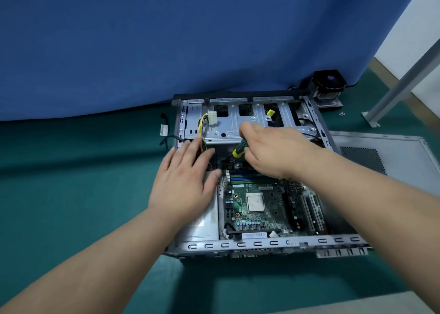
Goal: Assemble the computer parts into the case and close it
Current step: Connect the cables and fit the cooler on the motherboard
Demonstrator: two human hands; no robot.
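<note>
Two hands over one open case [262, 243], lying flat on the green table [71, 182] with its side removed. Starting at the left: left hand [184, 185] spread flat, fingers straight, pressing on the silver box [207, 223] in the case's left compartment, fingertips reaching toward the bundle of yellow and black wires [202, 125]. Nothing gripped there.

Moving to the middle: motherboard [262, 208] seated on the case floor, bare processor [255, 202] showing, memory slots along its far edge. Just beyond those slots, a screwdriver [240, 148] with a green and yellow handle, tilted, its top leaning away and right, its tip end aimed down and left at the board's far left corner. Tip itself hidden; the screw, if any, not visible.

Further right: right hand [273, 151] curled round the handle's upper part, gripping it from above. Clearly the nearer hand to that corner, and probably fastening the board down there. Next move likely to depend on bringing the shaft more upright over the hole, since the target lies down and left of the hand.

Far right: the loose side panel [392, 151] flat on the table beside the case, and a cooling fan [329, 85] behind the far corner, well apart from the processor, both not yet fitted.
</note>
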